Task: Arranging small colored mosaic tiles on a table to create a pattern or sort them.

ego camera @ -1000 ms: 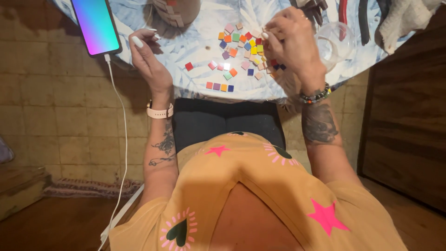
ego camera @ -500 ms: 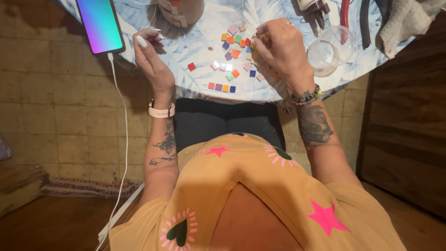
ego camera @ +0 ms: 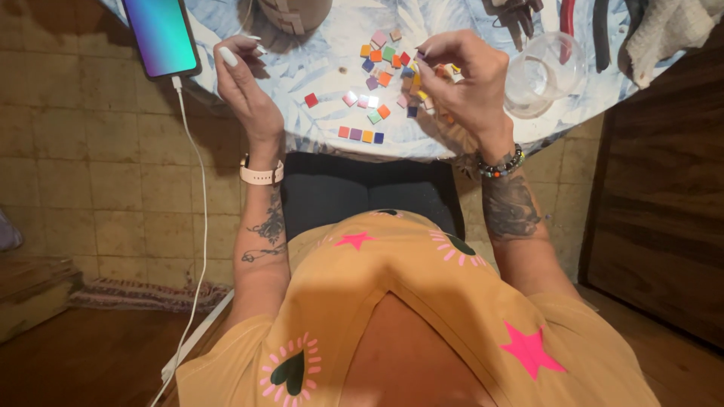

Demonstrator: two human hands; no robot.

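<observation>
The right hand (ego camera: 467,83) hovers over the scattered coloured tiles (ego camera: 381,75), fingers pinched narrow; whether a tile sits between them cannot be told. The left hand (ego camera: 241,79) rests loosely curled at 9 o'clock of the tiles, holding nothing visible. A four-tile row (ego camera: 360,135) lies at 6 o'clock. The phone (ego camera: 160,34) at 10 o'clock and the clear cup (ego camera: 544,71) at 3 o'clock are partly cut off or hidden.
</observation>
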